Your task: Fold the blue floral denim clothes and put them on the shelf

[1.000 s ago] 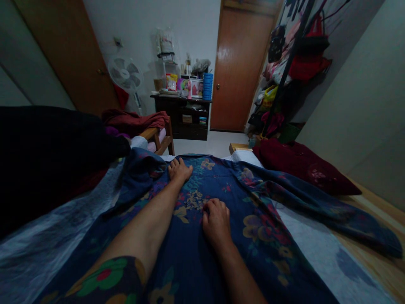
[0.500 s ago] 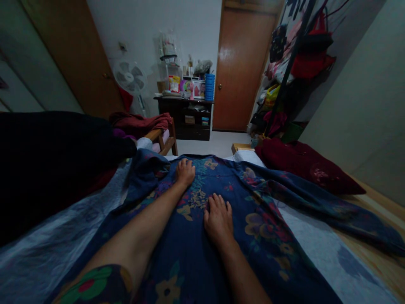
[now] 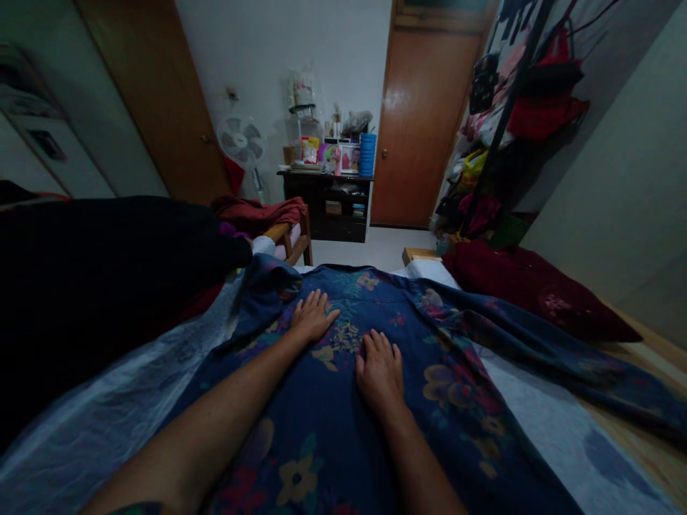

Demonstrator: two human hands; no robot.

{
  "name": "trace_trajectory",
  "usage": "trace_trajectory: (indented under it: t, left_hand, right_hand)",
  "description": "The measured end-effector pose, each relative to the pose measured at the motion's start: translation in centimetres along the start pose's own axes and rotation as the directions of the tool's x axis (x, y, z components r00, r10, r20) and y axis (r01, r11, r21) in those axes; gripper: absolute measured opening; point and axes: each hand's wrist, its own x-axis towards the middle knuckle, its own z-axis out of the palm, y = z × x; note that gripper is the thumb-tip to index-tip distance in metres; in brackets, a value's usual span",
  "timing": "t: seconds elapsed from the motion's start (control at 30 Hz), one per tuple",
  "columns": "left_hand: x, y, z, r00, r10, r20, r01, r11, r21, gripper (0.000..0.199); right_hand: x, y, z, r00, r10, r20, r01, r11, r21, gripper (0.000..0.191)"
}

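A dark blue long-sleeved shirt [image 3: 333, 400] with a flower print lies spread out on the bed, its collar end away from me. My left hand [image 3: 313, 317] rests flat on its upper left part, fingers apart and thumb pointing right. Lower and to the right, my right hand [image 3: 380, 372] lies palm down on the middle of the cloth, fingers stretched forward. Neither hand holds anything. One sleeve stretches out to the right across the bed, while the other lies bunched near the upper left.
Beneath the shirt is a pale patterned sheet [image 3: 569, 422]. Dark cloth [image 3: 107, 286] is heaped at left, and a maroon pillow [image 3: 537, 290] lies at right. Beyond stand a wooden frame [image 3: 300, 239], a fan [image 3: 240, 139], a dark cabinet [image 3: 327, 214] and a door [image 3: 429, 121].
My left hand has drawn back toward me over the shirt, its fingers now more spread. My right hand stays at about the same spot on the cloth. The view has shifted slightly left.
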Motion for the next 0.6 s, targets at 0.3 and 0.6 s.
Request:
trace_trajectory:
  t: [0.3, 0.6]
  left_hand:
    - [0.2, -4.1, -0.7, 0.993, -0.114, -0.031, 0.114, 0.993, 0.008, 0.073]
    - [-6.5, -2.7, -0.6, 0.997, 0.073, -0.039, -0.072, 0.997, 0.032, 0.060]
  right_hand:
    - [0.0, 0.1, -0.2, 1.000, 0.012, 0.026, -0.012, 1.000, 0.011, 0.047]
    - [0.1, 0.0, -0.3, 0.999, 0.014, 0.029, -0.014, 1.000, -0.010, 0.049]
